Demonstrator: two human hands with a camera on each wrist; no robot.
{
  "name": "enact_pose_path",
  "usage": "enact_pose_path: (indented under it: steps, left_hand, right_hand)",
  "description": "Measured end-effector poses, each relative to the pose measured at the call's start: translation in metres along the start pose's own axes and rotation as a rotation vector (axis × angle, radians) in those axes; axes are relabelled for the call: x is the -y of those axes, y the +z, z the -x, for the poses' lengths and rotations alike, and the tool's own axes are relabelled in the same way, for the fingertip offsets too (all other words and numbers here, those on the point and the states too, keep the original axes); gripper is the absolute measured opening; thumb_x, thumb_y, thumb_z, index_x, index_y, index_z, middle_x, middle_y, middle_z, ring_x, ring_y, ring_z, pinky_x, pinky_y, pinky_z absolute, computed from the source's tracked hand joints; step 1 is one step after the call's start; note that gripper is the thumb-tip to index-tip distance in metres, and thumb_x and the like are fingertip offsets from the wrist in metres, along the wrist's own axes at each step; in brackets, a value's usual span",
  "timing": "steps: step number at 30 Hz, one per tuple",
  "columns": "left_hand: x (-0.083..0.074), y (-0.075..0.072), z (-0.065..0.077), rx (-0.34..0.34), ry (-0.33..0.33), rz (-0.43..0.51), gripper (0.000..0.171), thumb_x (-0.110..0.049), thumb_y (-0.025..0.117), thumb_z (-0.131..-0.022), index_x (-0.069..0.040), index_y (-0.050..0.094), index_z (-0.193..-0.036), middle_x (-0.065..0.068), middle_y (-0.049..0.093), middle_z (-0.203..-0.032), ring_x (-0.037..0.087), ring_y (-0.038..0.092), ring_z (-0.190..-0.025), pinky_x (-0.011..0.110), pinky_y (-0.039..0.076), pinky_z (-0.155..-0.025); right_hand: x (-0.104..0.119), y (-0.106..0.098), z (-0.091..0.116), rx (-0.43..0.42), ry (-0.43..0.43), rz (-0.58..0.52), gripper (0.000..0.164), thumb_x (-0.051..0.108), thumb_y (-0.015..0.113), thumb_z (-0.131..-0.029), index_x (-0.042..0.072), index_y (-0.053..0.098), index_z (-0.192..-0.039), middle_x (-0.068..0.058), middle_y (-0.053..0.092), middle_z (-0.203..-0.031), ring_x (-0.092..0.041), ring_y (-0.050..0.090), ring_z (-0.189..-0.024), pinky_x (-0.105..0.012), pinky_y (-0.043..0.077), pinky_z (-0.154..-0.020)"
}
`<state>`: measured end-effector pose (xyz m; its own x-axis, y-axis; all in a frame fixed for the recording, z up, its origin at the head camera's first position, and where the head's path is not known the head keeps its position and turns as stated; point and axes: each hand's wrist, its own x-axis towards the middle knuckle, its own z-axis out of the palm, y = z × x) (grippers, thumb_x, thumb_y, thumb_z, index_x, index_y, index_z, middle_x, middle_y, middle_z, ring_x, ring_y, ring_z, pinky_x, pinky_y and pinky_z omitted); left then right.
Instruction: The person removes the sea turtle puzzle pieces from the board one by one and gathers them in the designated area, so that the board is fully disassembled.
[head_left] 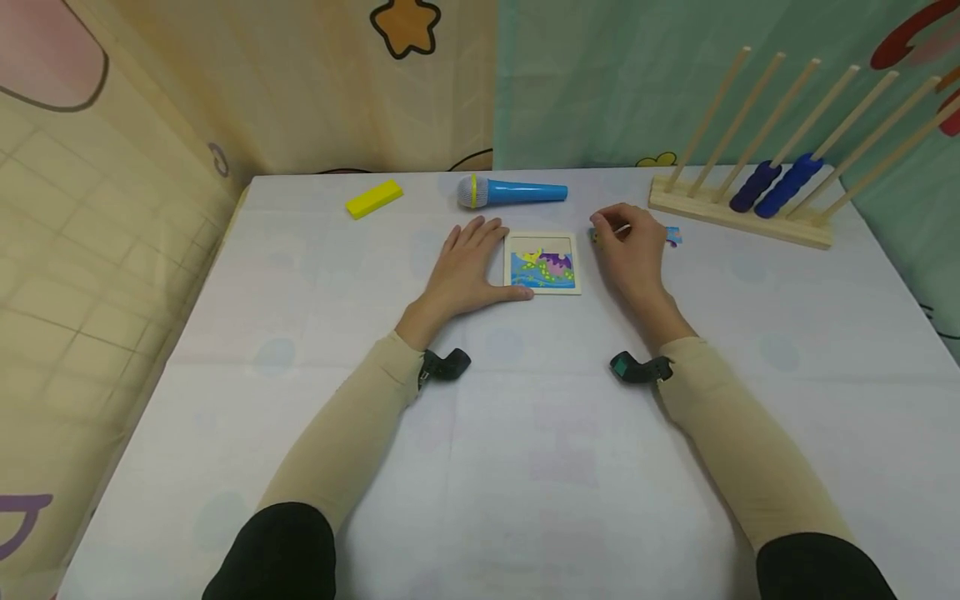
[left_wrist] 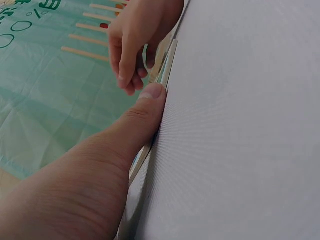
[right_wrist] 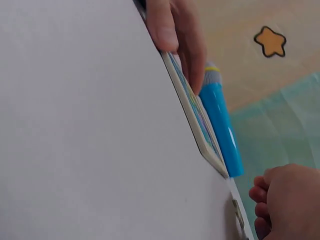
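A small jigsaw puzzle (head_left: 543,271) in a pale wooden frame lies on the table, its picture colourful with a darker patch along the top. My left hand (head_left: 468,268) rests against its left side with spread, fairly straight fingers. The left thumb (left_wrist: 147,102) touches the near edge; the other fingers reach towards the far left corner. Right of the frame, my right hand (head_left: 632,250) hovers with bent fingers, thumb and index close together. Whether anything sits between those fingertips is unclear. A blue-and-red puzzle piece (head_left: 673,237) shows beyond this hand, and another piece is partly hidden beneath it.
A blue toy microphone (head_left: 525,192) lies behind the frame, with a yellow block (head_left: 374,199) to its left. At the back right stands a wooden peg rack (head_left: 738,215) carrying purple beads (head_left: 756,187) and blue beads (head_left: 789,186). Curtains hang beyond the white-covered table (head_left: 510,433).
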<state>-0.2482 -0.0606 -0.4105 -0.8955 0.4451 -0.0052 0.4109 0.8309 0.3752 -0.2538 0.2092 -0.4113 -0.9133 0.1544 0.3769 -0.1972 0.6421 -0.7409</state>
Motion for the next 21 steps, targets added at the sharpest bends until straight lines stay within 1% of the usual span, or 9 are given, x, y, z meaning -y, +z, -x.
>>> enact_pose_path:
  steps: [2,5,10,15,18,21]
  left_hand:
    - [0.000,0.000,0.000,0.001,0.002,0.002,0.112,-0.080,0.070,-0.081,-0.016,0.032,-0.166,0.005,0.026,-0.175,0.026,0.009,-0.165,0.049,0.000,-0.135]
    - [-0.001,-0.001,0.000,0.000,0.004,-0.003,0.112,-0.080,0.070,-0.082,-0.016,0.032,-0.166,0.005,0.026,-0.175,0.026,0.009,-0.165,0.049,0.000,-0.135]
    - [0.000,-0.001,0.000,-0.003,0.012,-0.001,0.113,-0.080,0.070,-0.081,-0.015,0.032,-0.166,0.005,0.026,-0.175,0.026,0.010,-0.165,0.049,0.000,-0.135]
    - [0.001,0.000,0.002,-0.012,0.016,-0.015,0.112,-0.080,0.070,-0.082,-0.015,0.032,-0.166,0.005,0.026,-0.175,0.026,0.010,-0.165,0.050,0.001,-0.134]
    - [0.000,-0.001,0.003,-0.023,0.016,-0.015,0.112,-0.079,0.071,-0.082,-0.015,0.033,-0.165,0.006,0.027,-0.174,0.026,0.010,-0.165,0.050,0.002,-0.134]
    - [-0.002,0.000,0.002,-0.030,0.021,-0.003,0.112,-0.079,0.072,-0.082,-0.015,0.034,-0.165,0.006,0.028,-0.174,0.026,0.010,-0.165,0.051,0.002,-0.134]
  right_hand:
    - [0.008,0.006,0.005,0.051,-0.010,-0.016,0.028,0.027,0.066,-0.106,0.003,0.076,-0.117,-0.014,0.074,-0.108,-0.024,0.059,-0.097,-0.026,0.044,-0.082]
    - [0.019,0.013,0.012,0.115,-0.034,-0.045,0.027,0.027,0.066,-0.106,0.005,0.076,-0.118,-0.013,0.073,-0.109,-0.024,0.059,-0.098,-0.029,0.046,-0.084]
    - [0.031,0.024,0.020,0.183,-0.111,-0.062,0.025,0.025,0.067,-0.106,0.005,0.077,-0.116,-0.011,0.072,-0.105,-0.023,0.060,-0.094,-0.029,0.048,-0.081]
    - [0.042,0.037,0.027,0.264,-0.164,-0.043,0.022,0.022,0.067,-0.105,0.005,0.077,-0.116,-0.012,0.068,-0.102,-0.024,0.058,-0.089,-0.031,0.045,-0.079]
    - [0.047,0.043,0.030,0.298,-0.187,-0.023,0.022,0.021,0.068,-0.104,0.004,0.078,-0.114,-0.013,0.066,-0.102,-0.026,0.057,-0.089,-0.034,0.044,-0.079]
    - [0.047,0.046,0.031,0.299,-0.201,-0.002,0.021,0.020,0.070,-0.103,0.003,0.078,-0.111,-0.014,0.066,-0.102,-0.027,0.058,-0.089,-0.035,0.044,-0.078]
